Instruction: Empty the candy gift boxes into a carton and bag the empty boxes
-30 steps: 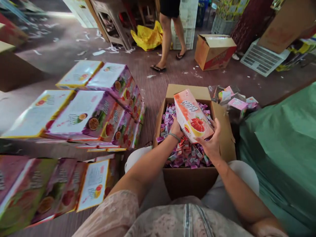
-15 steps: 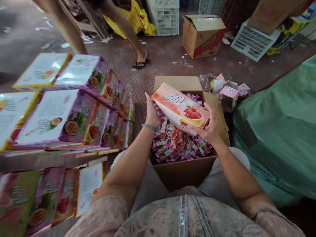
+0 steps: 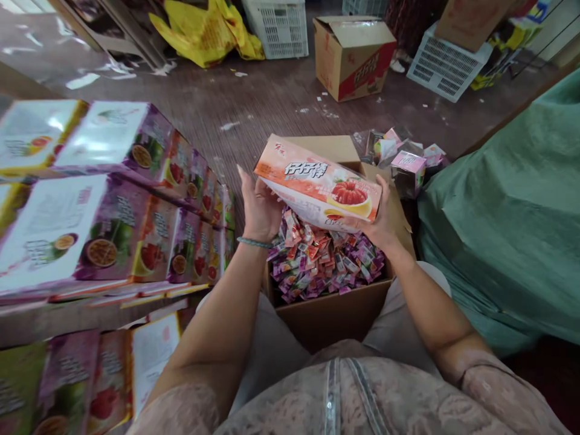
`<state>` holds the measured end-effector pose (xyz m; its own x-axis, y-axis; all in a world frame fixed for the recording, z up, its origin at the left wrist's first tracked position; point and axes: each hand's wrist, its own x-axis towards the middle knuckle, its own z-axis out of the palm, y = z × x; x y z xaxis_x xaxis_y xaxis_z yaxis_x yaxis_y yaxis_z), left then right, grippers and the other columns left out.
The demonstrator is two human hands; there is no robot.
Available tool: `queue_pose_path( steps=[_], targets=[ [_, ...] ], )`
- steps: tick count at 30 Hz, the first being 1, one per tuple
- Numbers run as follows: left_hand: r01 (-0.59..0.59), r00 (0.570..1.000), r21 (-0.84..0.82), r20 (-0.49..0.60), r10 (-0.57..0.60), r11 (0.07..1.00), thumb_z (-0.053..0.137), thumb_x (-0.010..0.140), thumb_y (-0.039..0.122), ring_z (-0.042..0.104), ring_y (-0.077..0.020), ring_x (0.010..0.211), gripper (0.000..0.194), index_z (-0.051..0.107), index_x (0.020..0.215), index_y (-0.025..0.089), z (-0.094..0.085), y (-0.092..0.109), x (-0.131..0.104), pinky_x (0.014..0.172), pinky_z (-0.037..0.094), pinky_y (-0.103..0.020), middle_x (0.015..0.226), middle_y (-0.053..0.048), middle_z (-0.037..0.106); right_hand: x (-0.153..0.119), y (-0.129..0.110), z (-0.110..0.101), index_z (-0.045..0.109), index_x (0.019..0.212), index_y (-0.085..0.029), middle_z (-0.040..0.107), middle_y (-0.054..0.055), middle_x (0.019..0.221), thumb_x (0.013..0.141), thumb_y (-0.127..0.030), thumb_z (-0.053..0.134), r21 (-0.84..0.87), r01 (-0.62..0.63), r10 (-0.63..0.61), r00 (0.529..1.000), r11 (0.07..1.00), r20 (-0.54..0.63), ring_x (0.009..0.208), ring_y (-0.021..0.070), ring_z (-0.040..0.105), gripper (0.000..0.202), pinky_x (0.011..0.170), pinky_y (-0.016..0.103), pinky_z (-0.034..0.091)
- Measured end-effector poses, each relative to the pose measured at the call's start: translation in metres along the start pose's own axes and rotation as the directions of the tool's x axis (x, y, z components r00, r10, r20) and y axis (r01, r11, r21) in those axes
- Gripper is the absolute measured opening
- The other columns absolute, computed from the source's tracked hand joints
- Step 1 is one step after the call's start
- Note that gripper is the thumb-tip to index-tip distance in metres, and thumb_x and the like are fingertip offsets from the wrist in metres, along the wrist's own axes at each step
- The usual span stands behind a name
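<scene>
A closed orange-pink fruit-print carton is held up, tilted, above a large cardboard box. My right hand grips its right end, thumb on the near side and fingers at the end. My left hand supports its left end from below, thumb pointing up and fingers partly hidden under the carton. Beneath, the large box is filled with small orange, purple and white wrapped packets. It stands between my knees with its flaps folded out.
Stacked fruit-print cartons stand at the left. A green cloth cover lies at the right, beside crumpled small packaging. Farther back are a brown carton, a white crate, a tilted crate and yellow sheeting.
The carton and both hands have shifted slightly left in view, and the carton lies more level. The view has turned a little. The passing person's legs at the upper left are gone from view.
</scene>
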<state>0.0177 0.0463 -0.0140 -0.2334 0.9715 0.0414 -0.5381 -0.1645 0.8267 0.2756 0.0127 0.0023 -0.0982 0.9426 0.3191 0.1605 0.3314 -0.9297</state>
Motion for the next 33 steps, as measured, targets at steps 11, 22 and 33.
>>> queue_pose_path(
  steps=[11, 22, 33],
  targets=[
    [0.013, 1.000, 0.022, -0.018, -0.012, 1.000, 0.051, 0.084, 0.093, 0.069, -0.0322, 0.124, 0.074, 0.078, 0.104, 0.027, 0.004, 0.006, -0.004, 0.100, 0.061, -0.041, 0.117, -0.009, 0.079, 0.013, -0.012, -0.005, 0.045, 0.156, -0.028, 0.064, 0.013, 0.146, 0.076, -0.073, 0.079, 0.109, 0.028, -0.013, 0.992, 0.994, -0.129, 0.144, 0.0294, 0.057, 0.098, 0.123, 0.053, 0.046],
    [0.007, 1.000, -0.007, 0.027, -0.007, 1.000, 0.040, 0.096, 0.082, 0.057, -0.0336, 0.142, 0.073, 0.073, 0.119, 0.021, -0.008, 0.006, 0.006, 0.112, 0.055, -0.054, 0.122, -0.010, 0.076, 0.000, -0.032, -0.016, 0.012, 0.169, -0.030, 0.039, 0.018, 0.165, 0.079, -0.091, 0.065, -0.214, 0.146, -0.167, 0.982, 0.966, -0.084, 0.152, 0.0369, 0.046, 0.121, 0.122, 0.062, 0.044],
    [-0.070, 0.997, 0.011, -0.011, 0.070, 0.997, 0.066, 0.088, 0.066, 0.064, -0.0372, 0.133, 0.041, 0.075, 0.119, 0.041, 0.028, 0.009, 0.000, 0.107, 0.061, -0.060, 0.118, 0.007, 0.081, 0.005, -0.010, 0.006, 0.024, 0.169, -0.025, 0.054, 0.016, 0.157, 0.063, -0.083, 0.085, 0.132, -0.077, 0.077, 0.997, 0.988, 0.011, 0.150, 0.0348, 0.050, 0.135, 0.124, 0.056, 0.043]
  ],
)
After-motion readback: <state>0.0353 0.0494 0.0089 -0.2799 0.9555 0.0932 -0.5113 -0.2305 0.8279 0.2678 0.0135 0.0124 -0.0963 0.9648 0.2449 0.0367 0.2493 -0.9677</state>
